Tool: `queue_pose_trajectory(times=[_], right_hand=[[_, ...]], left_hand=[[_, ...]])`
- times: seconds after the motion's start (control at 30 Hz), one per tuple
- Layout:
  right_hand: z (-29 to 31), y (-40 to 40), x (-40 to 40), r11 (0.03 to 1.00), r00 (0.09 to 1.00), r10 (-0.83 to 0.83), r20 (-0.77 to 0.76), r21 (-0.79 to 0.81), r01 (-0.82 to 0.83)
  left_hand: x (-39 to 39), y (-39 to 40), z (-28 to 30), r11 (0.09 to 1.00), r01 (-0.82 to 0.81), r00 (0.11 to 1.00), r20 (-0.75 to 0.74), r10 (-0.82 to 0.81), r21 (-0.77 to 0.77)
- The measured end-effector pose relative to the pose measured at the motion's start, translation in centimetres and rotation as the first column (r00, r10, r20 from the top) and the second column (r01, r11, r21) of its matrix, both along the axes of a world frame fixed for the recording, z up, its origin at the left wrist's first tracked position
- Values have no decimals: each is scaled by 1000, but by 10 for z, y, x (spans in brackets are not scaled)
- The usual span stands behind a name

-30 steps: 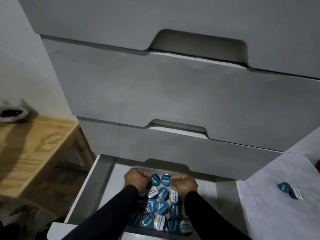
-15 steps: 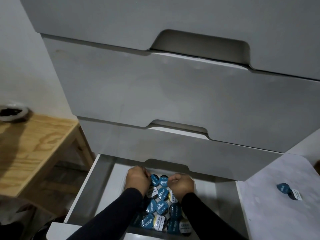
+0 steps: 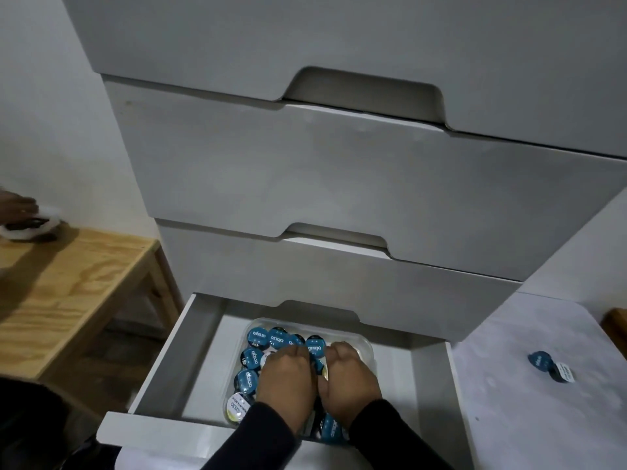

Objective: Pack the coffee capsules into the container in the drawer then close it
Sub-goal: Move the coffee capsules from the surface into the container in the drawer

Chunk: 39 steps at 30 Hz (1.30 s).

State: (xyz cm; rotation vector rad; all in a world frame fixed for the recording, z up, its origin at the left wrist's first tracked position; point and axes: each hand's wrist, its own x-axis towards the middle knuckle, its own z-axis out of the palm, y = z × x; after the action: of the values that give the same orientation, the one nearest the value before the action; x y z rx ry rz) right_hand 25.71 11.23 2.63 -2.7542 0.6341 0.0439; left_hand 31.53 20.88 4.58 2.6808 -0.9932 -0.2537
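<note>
A: Where does the clear plastic container (image 3: pixel 368 347) sit?

B: Inside the pulled-out bottom drawer (image 3: pixel 159 361) of the grey chest of drawers (image 3: pixel 339 184), under the closed ones. The round blue-lidded coffee capsules (image 3: pixel 257 336) lie packed in it.

A: And the hands?

B: Both are in the container, on top of the capsules, the left hand (image 3: pixel 285 385) just beside the right hand (image 3: pixel 349 378).

A: Anything outside?

B: Right of the drawer, two loose blue capsules (image 3: pixel 549 366) touch each other on the pale marbled surface (image 3: pixel 529 418). Left of the chest stands a light plywood table (image 3: pixel 64 283).
</note>
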Motion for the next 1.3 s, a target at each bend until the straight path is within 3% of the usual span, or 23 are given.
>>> queue_pose_trajectory(times=[0.07, 0.17, 0.3, 0.47, 0.73, 0.93, 1.1, 1.3], right_hand=[[7, 2, -13, 995, 995, -22, 96, -98, 31], [3, -2, -34, 968, 963, 86, 254, -248, -21], [7, -16, -62, 981, 934, 33, 355, -191, 38], [17, -54, -99, 989, 930, -70, 360, -95, 111], [29, -171, -185, 982, 931, -121, 344, -98, 164], [-10, -267, -253, 952, 947, -283, 155, -77, 297], [-35, -329, -275, 910, 909, -410, 78, 93, 403], [-47, -383, -272, 861, 860, -491, 139, 227, 455]], left_hand=[[-11, 3, 2, 1000, 4, 999, 46, -3, -20], [-26, 6, 6, 996, -34, 997, 65, 39, -82], [-45, 2, 15, 993, -27, 997, 62, 34, -117], [-81, -31, 39, 990, 68, 998, 23, -66, -123], [-159, -153, 20, 935, 175, 983, 8, -182, -310], [-201, -242, -1, 926, 167, 972, -98, -211, -340], [-203, -299, -30, 927, 186, 941, -213, -264, -326], [-202, -375, -52, 892, 351, 844, -316, -432, -284]])
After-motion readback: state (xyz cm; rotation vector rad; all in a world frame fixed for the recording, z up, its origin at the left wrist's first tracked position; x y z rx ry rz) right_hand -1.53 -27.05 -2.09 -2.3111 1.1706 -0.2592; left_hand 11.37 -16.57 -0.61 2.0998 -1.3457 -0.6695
